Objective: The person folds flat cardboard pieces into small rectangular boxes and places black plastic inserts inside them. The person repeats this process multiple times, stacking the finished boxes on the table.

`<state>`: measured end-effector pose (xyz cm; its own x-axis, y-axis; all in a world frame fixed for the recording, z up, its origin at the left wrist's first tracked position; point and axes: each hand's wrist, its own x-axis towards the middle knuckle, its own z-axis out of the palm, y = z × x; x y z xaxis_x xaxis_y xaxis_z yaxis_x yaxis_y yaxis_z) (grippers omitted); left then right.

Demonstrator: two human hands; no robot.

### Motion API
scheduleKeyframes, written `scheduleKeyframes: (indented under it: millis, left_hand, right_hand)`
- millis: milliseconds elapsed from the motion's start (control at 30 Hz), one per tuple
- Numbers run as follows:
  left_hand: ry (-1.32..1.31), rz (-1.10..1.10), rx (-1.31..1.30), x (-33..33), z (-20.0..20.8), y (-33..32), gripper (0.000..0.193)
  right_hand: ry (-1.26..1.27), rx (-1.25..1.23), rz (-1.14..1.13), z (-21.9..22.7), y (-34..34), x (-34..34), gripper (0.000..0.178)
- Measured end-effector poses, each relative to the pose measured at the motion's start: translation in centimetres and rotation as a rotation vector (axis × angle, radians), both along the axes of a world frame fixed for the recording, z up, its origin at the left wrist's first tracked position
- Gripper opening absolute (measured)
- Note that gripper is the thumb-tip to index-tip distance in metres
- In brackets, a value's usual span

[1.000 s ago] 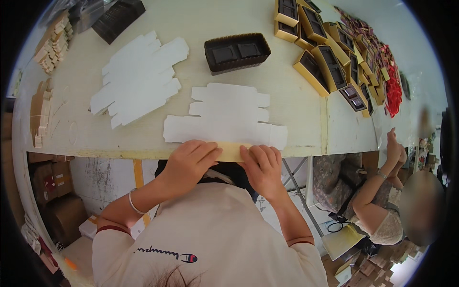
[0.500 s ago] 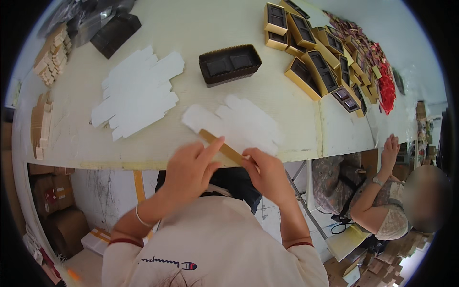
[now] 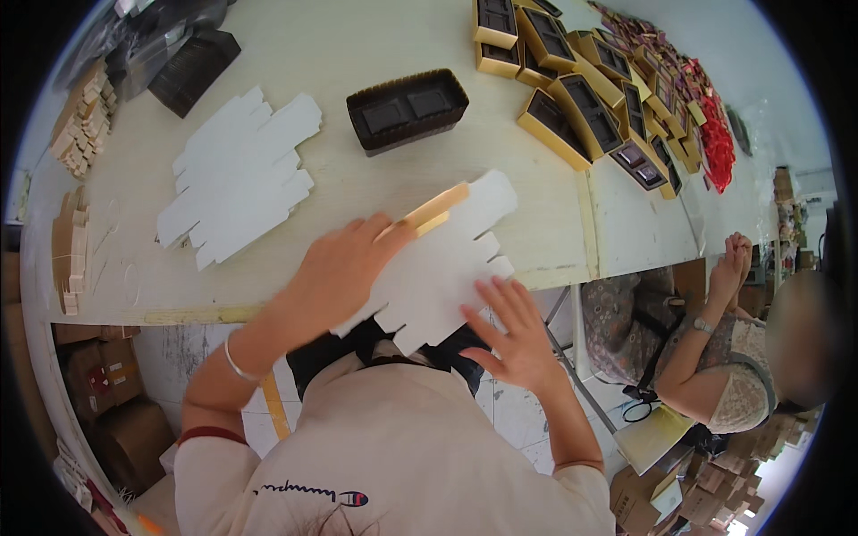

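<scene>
A flat cardboard box blank point(image 3: 429, 281), white on its upper face, lies at the table's front edge and juts toward me. Along its far left side, a folded-up flap shows gold. My left hand point(image 3: 349, 268) lies over that side, its fingers together on the gold flap; the thumb is hidden. At the blank's right edge, my right hand point(image 3: 514, 335) has its fingers spread, with the tips at the cardboard. To the left is a stack of white box blanks point(image 3: 237, 183). Dark brown plastic trays point(image 3: 407, 112), nested together, stand beyond my hands.
Gold boxes with dark trays point(image 3: 572, 107) are heaped at the far right, beside red packaging point(image 3: 715, 147). More dark trays point(image 3: 192, 71) lie at the far left, near folded cardboard pieces point(image 3: 80, 129). Another person point(image 3: 706, 357) sits on the right beside the table point(image 3: 554, 228).
The blank has turned and come nearer me, over the table edge. My left hand has moved onto its gold flap. My right hand has let go of the gold strip and spread its fingers.
</scene>
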<state>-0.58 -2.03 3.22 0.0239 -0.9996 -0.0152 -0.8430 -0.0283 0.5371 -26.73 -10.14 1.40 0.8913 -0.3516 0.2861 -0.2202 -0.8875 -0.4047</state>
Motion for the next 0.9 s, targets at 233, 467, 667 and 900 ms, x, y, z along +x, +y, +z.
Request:
scheduleKeyframes:
  millis: [233,467,667,900]
  left_hand:
    - [0.172,-0.056,-0.120,1.7,-1.5,-3.2,0.039]
    - [0.127,-0.069,-0.346,1.2,-2.1,-3.7,0.035]
    - [0.056,-0.192,-0.348,1.9,-3.0,-3.1,0.032]
    - [0.102,-0.213,-0.209,0.7,-0.1,-1.9,0.033]
  right_hand:
    - [-0.153,0.048,-0.005,-1.8,0.2,3.3,0.032]
    - [-0.219,-0.113,-0.189,-1.7,-1.0,7.8,0.024]
    - [-0.130,-0.116,-0.044,-2.5,0.1,5.3,0.037]
    - [-0.078,0.057,0.013,-0.5,-0.3,5.1,0.022]
